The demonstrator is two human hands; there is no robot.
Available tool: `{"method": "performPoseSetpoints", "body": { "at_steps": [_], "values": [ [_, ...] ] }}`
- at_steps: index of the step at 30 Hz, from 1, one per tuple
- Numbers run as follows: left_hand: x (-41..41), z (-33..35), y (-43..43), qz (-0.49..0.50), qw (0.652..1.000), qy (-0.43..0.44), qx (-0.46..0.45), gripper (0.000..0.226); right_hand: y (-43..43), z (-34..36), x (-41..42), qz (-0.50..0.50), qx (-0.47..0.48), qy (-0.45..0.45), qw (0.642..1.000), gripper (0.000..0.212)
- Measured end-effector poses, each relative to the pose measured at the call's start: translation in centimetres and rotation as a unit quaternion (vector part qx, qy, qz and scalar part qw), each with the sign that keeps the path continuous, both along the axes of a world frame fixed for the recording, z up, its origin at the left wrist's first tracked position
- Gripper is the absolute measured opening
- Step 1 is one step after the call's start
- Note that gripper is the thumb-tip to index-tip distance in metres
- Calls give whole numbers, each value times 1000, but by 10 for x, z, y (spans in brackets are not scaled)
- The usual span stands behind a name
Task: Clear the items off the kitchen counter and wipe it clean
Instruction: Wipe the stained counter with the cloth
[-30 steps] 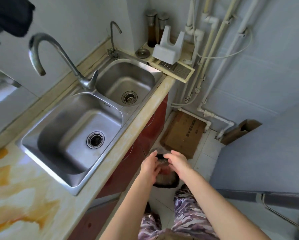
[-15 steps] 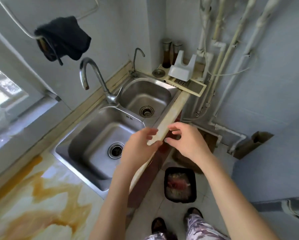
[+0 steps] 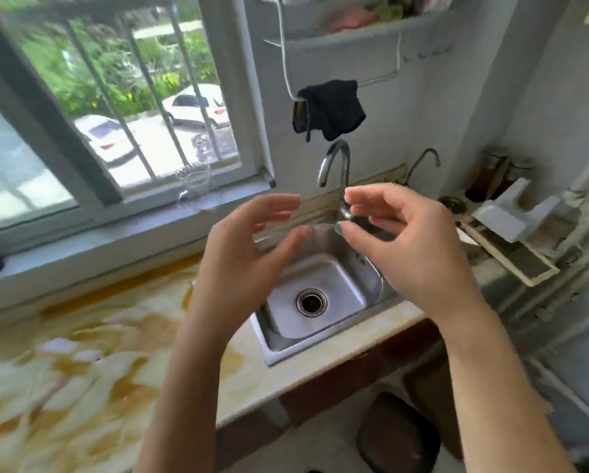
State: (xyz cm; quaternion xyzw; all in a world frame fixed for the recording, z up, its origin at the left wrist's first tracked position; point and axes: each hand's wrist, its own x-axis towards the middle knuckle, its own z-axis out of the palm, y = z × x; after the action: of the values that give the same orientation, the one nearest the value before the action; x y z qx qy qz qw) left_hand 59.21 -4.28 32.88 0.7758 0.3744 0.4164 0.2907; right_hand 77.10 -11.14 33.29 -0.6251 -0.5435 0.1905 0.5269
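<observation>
Both hands are empty: the left hand [image 3: 248, 254] and right hand [image 3: 412, 247] are raised side by side above the sink [image 3: 320, 285], palms facing each other, fingers spread and loosely curled, nothing held between them. They're apart, not touching. Below and to the left runs the counter [image 3: 64, 353], a pale yellow-veined marble surface, bare where it shows, blurred by motion. The sink basin is steel with its drain [image 3: 311, 301] in plain sight. Behind the hands rises the faucet [image 3: 335, 165], with a thinner tap [image 3: 422, 162] to its right. A black cloth [image 3: 330, 109] hangs on the wall just above the faucet. On the windowsill sits a clear glass [image 3: 194, 182]. Off to the right, a white rack [image 3: 511, 213] rests on a tray by the wall. On the floor below sits a dark bin [image 3: 398, 435].
</observation>
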Motion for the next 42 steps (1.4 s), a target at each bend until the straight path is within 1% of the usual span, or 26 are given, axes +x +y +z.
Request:
{"method": "performPoseSetpoints", "body": {
  "at_steps": [3, 6, 9, 17, 20, 28, 32, 36, 42],
  "values": [
    [-40, 2, -17, 91, 996, 18, 19, 33, 9, 3, -28, 73, -1, -4, 997, 36],
    [-70, 0, -38, 158, 987, 17, 10, 34, 14, -1, -50, 121, -2, 4, 993, 36],
    [-107, -3, -71, 245, 969, 22, 7, 34, 15, -5, -89, 210, -17, -2, 978, 37],
    [-192, -8, -127, 373, 928, 14, -4, 34, 12, -8, -179, 329, -9, -15, 944, 36],
    [-225, -9, -130, 397, 918, 11, 0, 34, 17, -11, -212, 338, -3, -23, 941, 37],
    [-298, -20, -93, 385, 923, 7, -1, 37, 48, -19, -275, 316, -3, -51, 947, 38],
    [-320, -28, -55, 349, 937, -8, -8, 38, 70, -28, -293, 276, -7, -55, 959, 39],
    [-303, -31, -6, 282, 959, -17, -8, 37, 89, -34, -282, 209, -24, -45, 976, 38],
    [-228, -31, 64, 167, 986, -27, -16, 33, 113, -31, -211, 74, -29, -44, 996, 36]
  ]
}}
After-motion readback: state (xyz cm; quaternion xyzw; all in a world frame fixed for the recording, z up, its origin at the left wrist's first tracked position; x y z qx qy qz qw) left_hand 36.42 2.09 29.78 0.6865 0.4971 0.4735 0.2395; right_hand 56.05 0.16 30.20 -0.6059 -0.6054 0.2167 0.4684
